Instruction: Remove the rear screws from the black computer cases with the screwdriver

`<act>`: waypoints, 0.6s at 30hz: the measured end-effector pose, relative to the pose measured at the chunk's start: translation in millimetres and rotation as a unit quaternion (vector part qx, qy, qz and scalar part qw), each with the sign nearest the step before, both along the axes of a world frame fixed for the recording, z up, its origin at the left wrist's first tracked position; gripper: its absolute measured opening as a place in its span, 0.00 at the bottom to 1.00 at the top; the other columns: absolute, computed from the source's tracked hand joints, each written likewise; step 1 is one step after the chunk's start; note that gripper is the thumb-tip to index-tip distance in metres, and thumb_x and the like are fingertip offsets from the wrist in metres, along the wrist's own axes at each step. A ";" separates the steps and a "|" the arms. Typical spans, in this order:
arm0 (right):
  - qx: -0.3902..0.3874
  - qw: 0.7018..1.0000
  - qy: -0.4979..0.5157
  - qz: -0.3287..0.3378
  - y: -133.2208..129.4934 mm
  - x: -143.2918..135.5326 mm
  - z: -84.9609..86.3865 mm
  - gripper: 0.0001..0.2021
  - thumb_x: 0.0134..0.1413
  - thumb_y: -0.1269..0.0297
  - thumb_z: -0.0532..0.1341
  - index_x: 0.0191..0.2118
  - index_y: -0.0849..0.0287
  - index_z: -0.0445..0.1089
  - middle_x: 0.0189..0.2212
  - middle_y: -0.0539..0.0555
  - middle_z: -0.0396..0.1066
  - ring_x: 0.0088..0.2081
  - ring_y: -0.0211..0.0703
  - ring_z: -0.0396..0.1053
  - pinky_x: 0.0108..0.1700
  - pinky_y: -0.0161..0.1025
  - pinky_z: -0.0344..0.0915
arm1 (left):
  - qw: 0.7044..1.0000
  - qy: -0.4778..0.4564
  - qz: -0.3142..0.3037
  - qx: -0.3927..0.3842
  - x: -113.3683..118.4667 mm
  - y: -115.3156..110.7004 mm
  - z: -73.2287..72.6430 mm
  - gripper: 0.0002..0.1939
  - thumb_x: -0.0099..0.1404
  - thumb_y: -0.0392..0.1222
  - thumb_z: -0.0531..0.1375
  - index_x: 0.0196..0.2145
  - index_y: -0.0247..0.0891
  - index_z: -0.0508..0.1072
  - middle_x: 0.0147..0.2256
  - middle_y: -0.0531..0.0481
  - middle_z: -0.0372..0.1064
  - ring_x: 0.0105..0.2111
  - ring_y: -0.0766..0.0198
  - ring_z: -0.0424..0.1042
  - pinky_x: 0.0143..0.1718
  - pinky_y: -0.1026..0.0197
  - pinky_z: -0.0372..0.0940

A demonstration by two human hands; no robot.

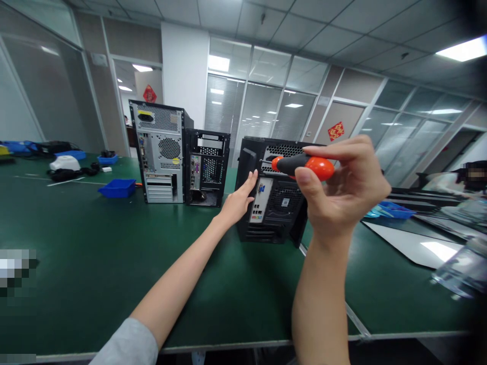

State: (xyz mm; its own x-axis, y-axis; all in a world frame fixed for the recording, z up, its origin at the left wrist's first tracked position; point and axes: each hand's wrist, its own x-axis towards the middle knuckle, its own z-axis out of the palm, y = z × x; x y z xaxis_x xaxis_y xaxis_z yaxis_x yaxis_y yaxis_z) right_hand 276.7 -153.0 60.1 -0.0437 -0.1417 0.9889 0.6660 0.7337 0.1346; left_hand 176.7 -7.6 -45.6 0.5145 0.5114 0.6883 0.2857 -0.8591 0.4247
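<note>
A black computer case (pixel 283 213) stands upright on the green table, its rear panel with ports and vents facing me. My left hand (pixel 238 203) lies against the case's left side with fingers stretched out, holding nothing. In front of the case's upper rear, my right hand (pixel 348 177) grips an orange-and-black screwdriver (pixel 300 166) between thumb and fingers. Its shaft points left, toward the top vent area; whether the tip touches a screw I cannot tell.
Left of the case stand a tall grey-backed tower (pixel 163 162) and an open black case frame (pixel 207 170). A blue tray (pixel 117 188) sits farther left. A white panel (pixel 407 246) and a clear plastic container (pixel 462 271) lie on the right. A person (pixel 445 180) is at the far right.
</note>
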 end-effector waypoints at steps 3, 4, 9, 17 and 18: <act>0.001 1.000 0.005 0.000 -0.4 0.1 0.1 0.11 0.48 0.58 0.67 0.39 0.49 0.73 0.30 0.50 0.66 0.36 0.44 0.67 0.29 0.42 0.70 | 1.000 -0.002 0.001 -0.001 0.0 -0.5 0.2 0.45 0.63 0.29 0.53 0.68 0.55 0.33 0.69 0.58 0.36 0.65 0.55 0.51 0.62 0.50 0.59; 0.001 1.000 0.007 0.000 -0.4 0.0 0.2 0.10 0.48 0.58 0.67 0.39 0.49 0.73 0.29 0.50 0.66 0.36 0.44 0.67 0.29 0.43 0.70 | 1.000 -0.003 0.001 -0.001 -0.1 -0.8 0.4 0.44 0.63 0.29 0.53 0.68 0.55 0.33 0.69 0.58 0.36 0.65 0.55 0.51 0.62 0.50 0.59; 0.013 1.000 0.015 -0.014 0.3 0.1 0.8 0.10 0.47 0.57 0.67 0.37 0.49 0.72 0.27 0.49 0.64 0.34 0.44 0.67 0.29 0.44 0.69 | 1.000 -0.004 0.000 -0.001 -0.5 -1.5 0.6 0.44 0.64 0.29 0.53 0.68 0.54 0.34 0.69 0.57 0.36 0.65 0.55 0.51 0.63 0.49 0.58; 0.042 0.999 0.018 -0.027 4.1 2.0 1.8 0.14 0.42 0.51 0.69 0.34 0.50 0.71 0.25 0.48 0.65 0.32 0.46 0.68 0.30 0.47 0.68 | 1.000 0.000 0.007 0.008 1.3 2.9 -2.4 0.44 0.64 0.30 0.53 0.68 0.55 0.34 0.69 0.58 0.37 0.65 0.56 0.51 0.62 0.50 0.59; 0.040 0.999 0.018 -0.027 4.1 1.5 1.7 0.15 0.41 0.51 0.70 0.33 0.50 0.70 0.25 0.49 0.65 0.32 0.46 0.68 0.29 0.47 0.68 | 1.000 0.000 0.008 0.009 1.6 3.5 -2.8 0.44 0.64 0.30 0.53 0.68 0.55 0.34 0.69 0.57 0.37 0.65 0.55 0.52 0.61 0.50 0.60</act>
